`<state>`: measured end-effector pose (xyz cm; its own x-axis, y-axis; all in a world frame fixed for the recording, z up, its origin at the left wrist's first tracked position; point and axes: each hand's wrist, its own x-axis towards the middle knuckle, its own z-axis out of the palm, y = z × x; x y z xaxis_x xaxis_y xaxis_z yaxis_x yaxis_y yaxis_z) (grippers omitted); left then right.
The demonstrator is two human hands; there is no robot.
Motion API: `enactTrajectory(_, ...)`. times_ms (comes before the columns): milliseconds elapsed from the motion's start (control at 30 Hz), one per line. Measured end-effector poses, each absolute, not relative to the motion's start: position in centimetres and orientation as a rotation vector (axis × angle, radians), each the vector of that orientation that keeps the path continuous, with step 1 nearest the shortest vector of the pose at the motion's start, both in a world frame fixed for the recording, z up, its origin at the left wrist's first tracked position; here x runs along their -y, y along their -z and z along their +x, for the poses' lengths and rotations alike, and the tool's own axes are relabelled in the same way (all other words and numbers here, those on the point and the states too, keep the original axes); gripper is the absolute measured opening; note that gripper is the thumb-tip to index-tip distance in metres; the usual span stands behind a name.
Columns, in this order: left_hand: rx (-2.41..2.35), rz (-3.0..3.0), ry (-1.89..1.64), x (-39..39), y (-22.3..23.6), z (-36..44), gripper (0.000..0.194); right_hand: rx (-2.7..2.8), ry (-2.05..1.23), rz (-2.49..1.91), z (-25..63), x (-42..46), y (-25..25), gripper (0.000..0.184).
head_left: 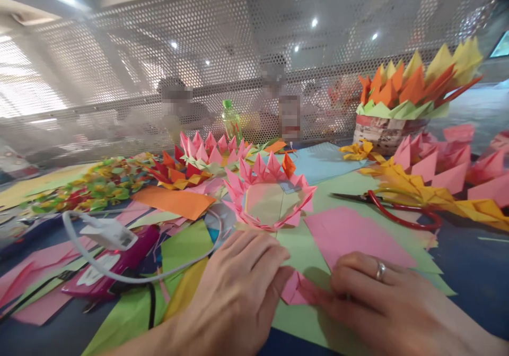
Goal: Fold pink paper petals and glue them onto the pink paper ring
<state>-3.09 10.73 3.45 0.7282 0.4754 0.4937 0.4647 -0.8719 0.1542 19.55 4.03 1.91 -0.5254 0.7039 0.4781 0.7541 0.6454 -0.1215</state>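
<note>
Between my two hands lies a small folded piece of pink paper [298, 288] on pale green sheets. My left hand [242, 281] is closed at its left end, thumb and fingers together. The fingers of my right hand [374, 292], which wears a ring, are curled in and pinch the paper's right end. Just beyond my left hand stands a ring of pointed pink paper folds [274, 220] with one orange point. A flat pink sheet [353, 234] is in front of my right hand.
Red-handled scissors [401, 210] lie at right, near pink and yellow paper folds [433, 170]. A basket [387, 133] holds orange and yellow points. On the left are a magenta power strip [115, 263] and white charger [109, 234]. A perforated screen [238, 43] stands behind, with people beyond.
</note>
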Motion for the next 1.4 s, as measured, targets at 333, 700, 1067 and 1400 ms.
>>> enactTrajectory(333, -0.902, 2.593, -0.624, -9.9, -4.2, -2.5, 0.025, 2.439, 0.041, -1.046, 19.6, -3.7, -1.7, 0.036)
enactTrajectory(700, -0.752, 2.679, -0.276, -8.9, -6.2, -2.9, 0.046, 2.474, -0.091, -1.083, 20.0, -3.7, -2.2, 0.038)
enactTrajectory(1067, -0.838, 2.747, -0.412, -8.2, -5.4, -3.3, 0.02, 2.402, -0.224, -0.996, 20.4, -4.4, -1.7, 0.043)
enactTrajectory(1400, -0.848, 2.735, -0.469, -8.2, -5.1, -2.9, 0.008, 2.355, -0.232, -1.07, 20.0, -4.0, -2.3, 0.041)
